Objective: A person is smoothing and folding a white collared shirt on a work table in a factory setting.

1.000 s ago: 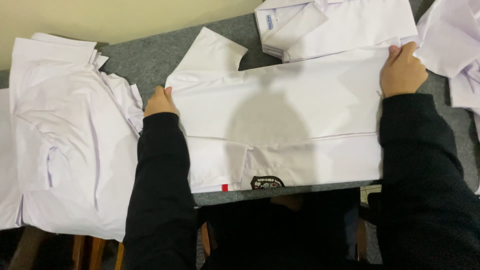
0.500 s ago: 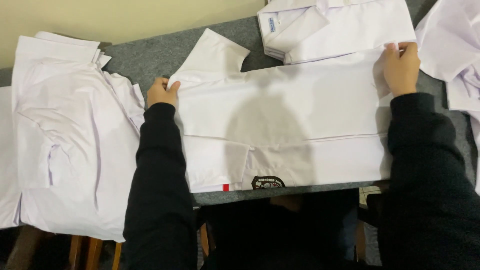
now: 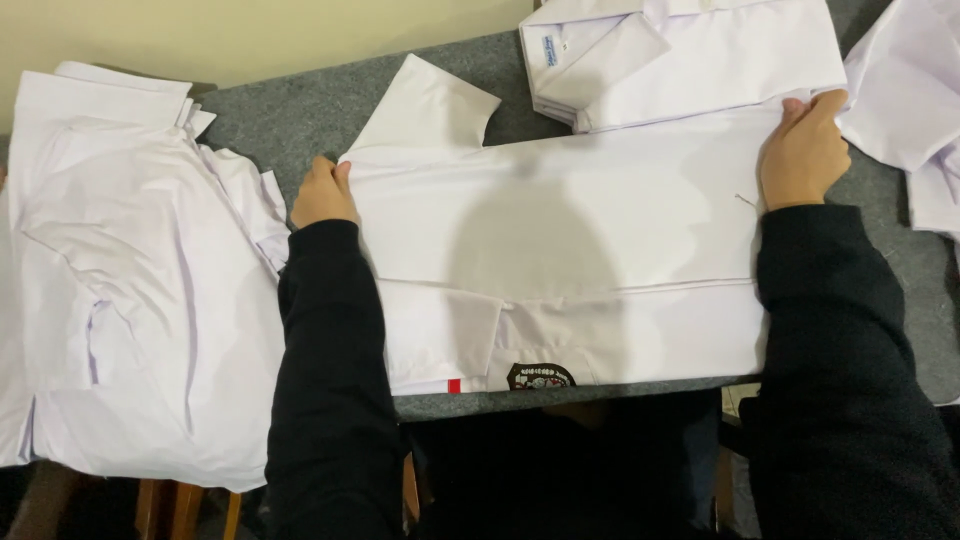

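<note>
1. Two hands hold a white shirt (image 3: 560, 240) that lies flat on the grey desk (image 3: 290, 110), in the middle, with its near edge at the desk's near rim. The left hand (image 3: 322, 193) pinches the shirt's left edge with fingers curled together; the right hand (image 3: 802, 152) grips the right edge near the far corner, fingers closed over the cloth.
2. Judging from the grip, the cloth could slacken and crease if one hand pulls harder than the other, and the folded near band could slide off the desk's rim, since it lies right at the edge.
3. Its long axis runs left to right across the desk. A short sleeve (image 3: 425, 105) sticks out toward the far left, and a dark badge (image 3: 540, 377) with a small red tab (image 3: 454, 386) sits on the near edge.
4. Beside it, a heap of white shirts (image 3: 130, 280) lies to the left, a folded shirt (image 3: 680, 55) just beyond on the far side, touching it, and more white cloth (image 3: 915, 100) at the right.
</note>
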